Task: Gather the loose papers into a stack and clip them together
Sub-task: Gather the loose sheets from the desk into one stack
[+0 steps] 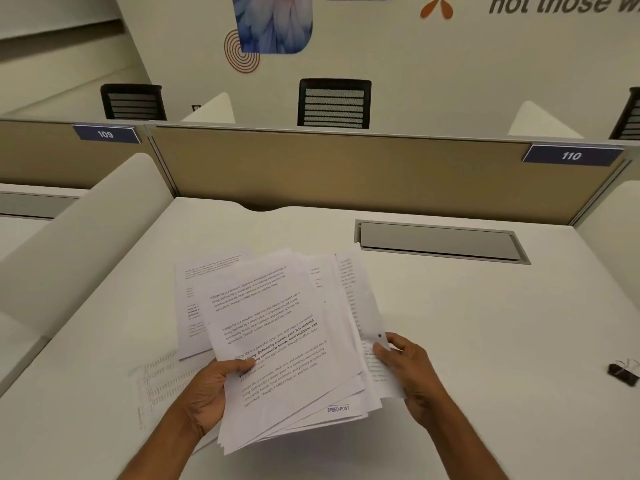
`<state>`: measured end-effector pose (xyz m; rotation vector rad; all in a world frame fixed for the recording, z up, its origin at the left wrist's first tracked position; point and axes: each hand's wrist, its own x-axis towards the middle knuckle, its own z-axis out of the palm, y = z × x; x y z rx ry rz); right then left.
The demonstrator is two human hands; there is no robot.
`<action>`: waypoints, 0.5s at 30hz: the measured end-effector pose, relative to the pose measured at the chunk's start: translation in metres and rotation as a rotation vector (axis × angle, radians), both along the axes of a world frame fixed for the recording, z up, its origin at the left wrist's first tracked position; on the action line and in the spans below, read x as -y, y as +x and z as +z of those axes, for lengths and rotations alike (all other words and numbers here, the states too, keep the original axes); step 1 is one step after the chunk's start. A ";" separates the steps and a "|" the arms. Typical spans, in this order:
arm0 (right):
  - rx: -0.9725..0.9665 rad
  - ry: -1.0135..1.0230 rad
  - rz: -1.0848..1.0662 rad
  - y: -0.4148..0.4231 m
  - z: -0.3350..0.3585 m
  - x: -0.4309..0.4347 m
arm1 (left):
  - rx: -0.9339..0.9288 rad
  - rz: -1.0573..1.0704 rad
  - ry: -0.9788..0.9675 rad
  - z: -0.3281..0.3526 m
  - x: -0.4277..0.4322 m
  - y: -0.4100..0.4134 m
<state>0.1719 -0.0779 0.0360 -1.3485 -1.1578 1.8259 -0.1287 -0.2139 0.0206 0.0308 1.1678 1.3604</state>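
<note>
A fanned, uneven bundle of printed white papers [277, 327] is held a little above the white desk [485, 323]. My left hand [207, 393] grips the bundle's lower left edge, thumb on the top sheet. My right hand [408, 372] pinches the sheets sticking out at the right side. One more sheet [162, 375] lies flat on the desk at the left, partly under the bundle. A black binder clip [623, 372] rests on the desk at the far right, apart from both hands.
A grey cable-tray flap [440, 240] is set into the desk behind the papers. A tan partition [346, 168] closes the back, with white dividers [86, 230] at the sides. Black chairs [334, 103] stand beyond it.
</note>
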 end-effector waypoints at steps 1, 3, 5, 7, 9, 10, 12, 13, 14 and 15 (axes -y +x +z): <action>-0.002 -0.001 0.008 -0.003 -0.001 0.002 | -0.008 -0.003 -0.003 0.001 0.001 0.000; 0.005 -0.002 0.009 -0.009 -0.004 0.004 | -0.034 -0.020 -0.009 0.003 0.003 0.001; 0.004 -0.010 0.036 -0.015 -0.003 0.008 | -0.084 -0.029 -0.003 0.006 0.007 0.002; -0.003 -0.015 0.071 -0.022 -0.002 0.010 | -0.129 -0.046 0.001 0.010 0.011 0.005; -0.014 -0.029 0.095 -0.029 -0.002 0.014 | -0.163 -0.051 -0.002 0.013 0.015 0.006; -0.018 -0.037 0.105 -0.032 -0.003 0.015 | -0.179 -0.045 -0.002 0.014 0.016 0.007; -0.013 -0.044 0.127 -0.037 -0.004 0.017 | -0.204 -0.018 -0.003 0.014 0.022 0.008; -0.007 -0.045 0.141 -0.040 -0.005 0.018 | -0.211 -0.003 -0.007 0.014 0.025 0.007; 0.000 -0.047 0.155 -0.044 -0.006 0.019 | -0.214 0.003 -0.009 0.014 0.028 0.006; 0.008 -0.050 0.170 -0.047 -0.007 0.021 | -0.215 0.001 -0.011 0.013 0.031 0.003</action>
